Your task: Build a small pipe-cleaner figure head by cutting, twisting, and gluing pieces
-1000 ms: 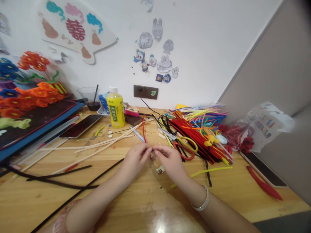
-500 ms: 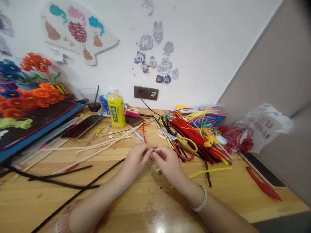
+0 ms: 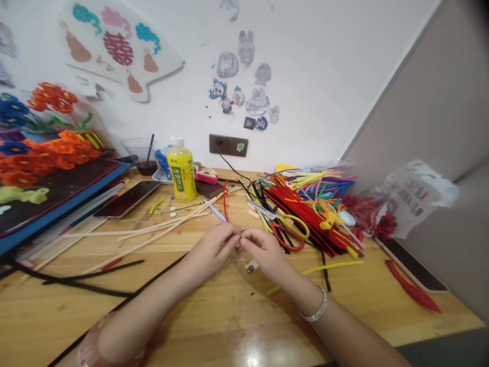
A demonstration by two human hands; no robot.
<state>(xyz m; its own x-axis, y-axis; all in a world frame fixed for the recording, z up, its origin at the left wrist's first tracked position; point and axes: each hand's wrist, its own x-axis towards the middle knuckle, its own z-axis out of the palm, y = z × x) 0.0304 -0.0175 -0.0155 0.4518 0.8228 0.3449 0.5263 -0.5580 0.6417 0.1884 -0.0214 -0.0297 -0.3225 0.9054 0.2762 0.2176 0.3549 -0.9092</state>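
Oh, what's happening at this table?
A person has both bare hands together over the wooden table, with the fingertips of the left hand and the right hand pinched close around a small piece. A little red shows there, but the fingers hide most of it. A thin red strip shows just beyond the hands. Scissors and a bundle of red strips lie past the right hand, and a yellow strip lies by that wrist.
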